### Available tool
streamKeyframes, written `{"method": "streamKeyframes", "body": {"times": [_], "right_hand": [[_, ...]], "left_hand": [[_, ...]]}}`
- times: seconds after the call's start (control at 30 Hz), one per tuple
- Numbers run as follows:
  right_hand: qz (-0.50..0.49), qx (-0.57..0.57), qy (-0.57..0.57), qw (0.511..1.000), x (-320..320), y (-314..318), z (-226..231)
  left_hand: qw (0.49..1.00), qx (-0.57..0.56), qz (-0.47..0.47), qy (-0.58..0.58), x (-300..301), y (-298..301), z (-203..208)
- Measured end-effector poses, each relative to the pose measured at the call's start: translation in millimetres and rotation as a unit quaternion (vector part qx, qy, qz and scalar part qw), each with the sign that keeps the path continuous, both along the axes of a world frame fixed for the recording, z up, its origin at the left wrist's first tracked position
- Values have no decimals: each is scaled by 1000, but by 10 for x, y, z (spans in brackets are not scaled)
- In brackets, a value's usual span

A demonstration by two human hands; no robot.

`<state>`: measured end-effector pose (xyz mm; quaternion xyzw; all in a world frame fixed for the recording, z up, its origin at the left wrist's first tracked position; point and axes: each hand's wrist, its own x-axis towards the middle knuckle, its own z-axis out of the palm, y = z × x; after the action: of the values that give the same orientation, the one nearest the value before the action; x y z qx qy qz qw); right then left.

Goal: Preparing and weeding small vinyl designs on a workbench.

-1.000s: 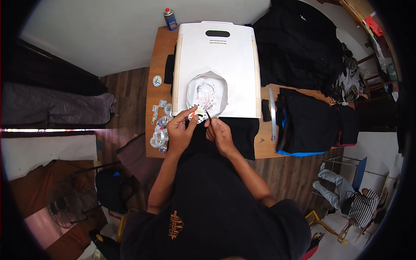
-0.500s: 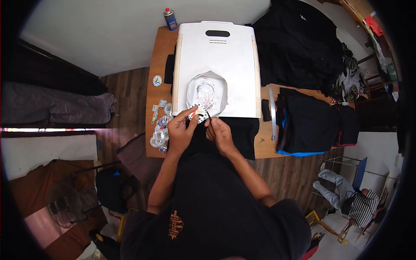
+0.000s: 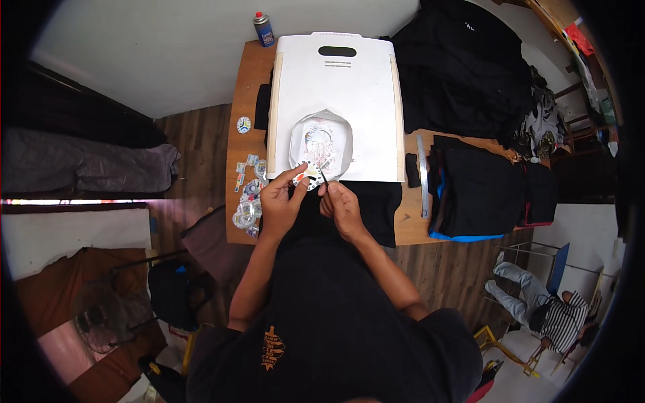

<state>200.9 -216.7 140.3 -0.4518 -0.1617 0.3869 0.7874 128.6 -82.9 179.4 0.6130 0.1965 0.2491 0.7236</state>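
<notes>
Between the thumb and fingers of my left hand (image 3: 280, 203) is a round white patterned disc (image 3: 310, 173) with a dotted edge and orange and black marks. My right hand (image 3: 344, 208) pinches a slim dark pointed tool (image 3: 324, 176), its tip at the disc's right edge. Whether the tool is a blade or tweezers is too small to tell. Both hands are over the near side of a white, many-sided paper tray (image 3: 348, 138) with small pale and reddish scraps inside. Under the tray is a large white panel (image 3: 373, 87) with a handle slot.
Left of the panel, the wooden table (image 3: 245, 87) holds another disc (image 3: 244, 125) and clear tape rolls (image 3: 245, 213). A spray can (image 3: 264, 30) stands behind. To the right lie a metal ruler (image 3: 422, 174) and folded black cloth (image 3: 477, 185). Another person (image 3: 561, 322) is far right.
Almost nothing differs. The pointed tool and disc have shifted very slightly against each other, while both hands keep their places.
</notes>
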Motion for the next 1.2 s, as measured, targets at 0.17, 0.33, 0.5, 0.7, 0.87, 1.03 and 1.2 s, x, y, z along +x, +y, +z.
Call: {"method": "streamKeyframes", "body": {"times": [0.17,0.33,0.5,0.7,0.87,1.03,1.2], "right_hand": [[2,1,11,1000,10,-13,-14],[8,5,7,1000,-2,-12,-29],[8,3,8,1000,-13,-8,-10],[3,2,6,1000,-8,-12,-4],[8,4,16,1000,-10,-23,-5],[10,3,13,1000,-17,-17,-14],[5,6,16,1000,-11,-21,-19]], "left_hand": [[1000,-5,2,3,-4,-1,11],[1000,10,4,8,-7,3,12],[1000,7,0,8,-7,-1,-1],[1000,-3,5,14,-8,-15,18],[1000,-8,3,5,-8,-26,44],[1000,-13,2,7,-11,-16,11],[1000,-8,-2,12,-14,-14,11]]}}
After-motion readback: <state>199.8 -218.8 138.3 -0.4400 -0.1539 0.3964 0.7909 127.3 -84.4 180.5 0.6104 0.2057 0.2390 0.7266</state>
